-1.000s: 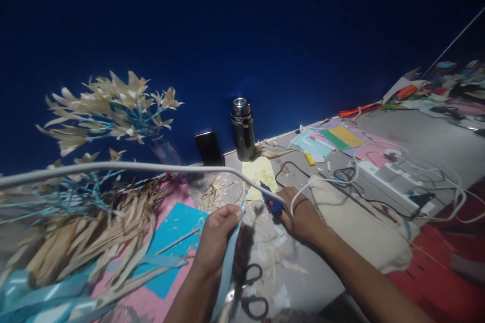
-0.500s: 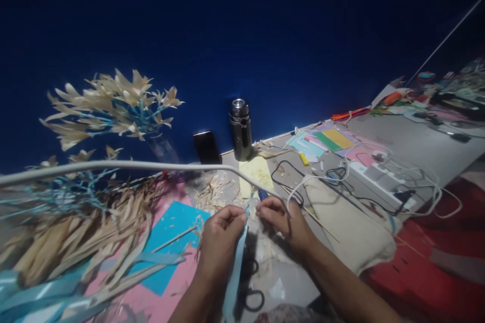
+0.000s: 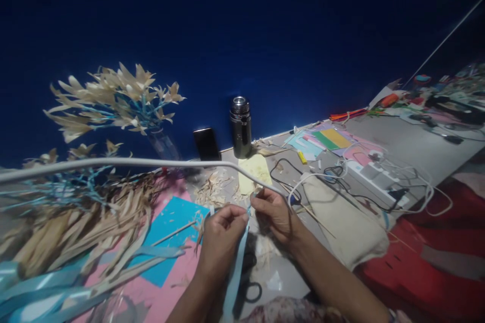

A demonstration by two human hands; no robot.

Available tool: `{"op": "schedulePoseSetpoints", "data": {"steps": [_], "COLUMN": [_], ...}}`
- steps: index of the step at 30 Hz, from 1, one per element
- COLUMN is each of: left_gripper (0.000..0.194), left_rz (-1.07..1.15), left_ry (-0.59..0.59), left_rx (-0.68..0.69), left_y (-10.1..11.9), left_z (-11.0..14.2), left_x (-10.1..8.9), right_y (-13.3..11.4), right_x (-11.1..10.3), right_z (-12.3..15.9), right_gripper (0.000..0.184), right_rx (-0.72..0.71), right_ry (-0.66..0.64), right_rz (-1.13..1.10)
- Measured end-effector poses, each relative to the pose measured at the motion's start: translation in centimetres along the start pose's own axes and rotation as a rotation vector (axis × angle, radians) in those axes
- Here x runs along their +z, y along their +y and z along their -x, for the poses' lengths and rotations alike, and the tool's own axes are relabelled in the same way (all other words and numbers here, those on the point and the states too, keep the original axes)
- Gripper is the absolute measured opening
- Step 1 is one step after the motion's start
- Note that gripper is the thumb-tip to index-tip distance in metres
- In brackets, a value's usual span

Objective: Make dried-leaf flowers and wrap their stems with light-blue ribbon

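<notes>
A long light blue strip [image 3: 235, 272] hangs from the fingertips of my left hand [image 3: 223, 234], pinched between thumb and forefinger. Close on its right, my right hand [image 3: 276, 216] has thumb and fingers closed together near the strip's top end. What those fingers hold is too small to make out. Below the hands, partly in shadow, the dark handle loops of scissors [image 3: 253, 291] lie on the table. A bright blue sheet [image 3: 161, 247] with shavings on it is left of my left hand.
A white cable [image 3: 151, 162] crosses in front of the hands. Behind stand a metal flask [image 3: 241, 128], a phone [image 3: 206, 144] and pale dried-husk flowers [image 3: 125, 96]. Loose husks [image 3: 68, 234] lie left; a power strip [image 3: 373, 181] and cream cloth [image 3: 341, 222] lie right.
My right hand has moved left and slightly up, closer to my left fingertips, and its fingers have drawn together. My left hand keeps its pinch on the strip.
</notes>
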State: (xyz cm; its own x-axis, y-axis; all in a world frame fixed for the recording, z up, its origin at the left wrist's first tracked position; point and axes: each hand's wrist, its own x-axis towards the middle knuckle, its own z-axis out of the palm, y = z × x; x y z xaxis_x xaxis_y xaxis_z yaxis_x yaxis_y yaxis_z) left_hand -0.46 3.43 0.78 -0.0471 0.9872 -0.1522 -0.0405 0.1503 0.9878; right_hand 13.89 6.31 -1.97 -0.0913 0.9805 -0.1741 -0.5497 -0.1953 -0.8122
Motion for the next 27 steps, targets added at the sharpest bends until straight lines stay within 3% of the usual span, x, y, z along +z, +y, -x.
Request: {"op": "schedulePoseSetpoints", "data": {"steps": [4,9,11,15,22,27], "left_gripper": [0.020,0.029,0.030,0.027,0.015,0.015], "left_rz": [0.070,0.317,0.367,0.308,-0.083,-0.159], "left_ry": [-0.014,-0.207,-0.247,-0.128,0.014,0.042], "left_rx": [-0.056,-0.318,-0.359,-0.253,0.102,0.145], "left_y": [0.0,0.0,-0.2,-0.3,0.1,0.4], "left_z": [0.1,0.0,-0.1,0.0,0.2,0.5], "left_x": [0.0,0.1,0.1,0.0,0.4,0.6], "right_y": [-0.5,-0.8,-0.8,-0.6,0.5,0.8], "right_x": [0.3,0.4,0.3,-0.2,-0.4,-0.3], "right_z": [0.3,0.4,0.4,0.4,0.6,0.5], "right_gripper": [0.045,0.046,0.044,0.042,0.036,0.035], "right_rx": [0.045,0.089,0.098,0.115,0.010,-0.059], "right_ry": [-0.004,-0.127,-0.170,-0.184,-0.125,-0.063], "right_rz": [-0.054,-0.126,-0.157,-0.168,-0.036,0.003]}}
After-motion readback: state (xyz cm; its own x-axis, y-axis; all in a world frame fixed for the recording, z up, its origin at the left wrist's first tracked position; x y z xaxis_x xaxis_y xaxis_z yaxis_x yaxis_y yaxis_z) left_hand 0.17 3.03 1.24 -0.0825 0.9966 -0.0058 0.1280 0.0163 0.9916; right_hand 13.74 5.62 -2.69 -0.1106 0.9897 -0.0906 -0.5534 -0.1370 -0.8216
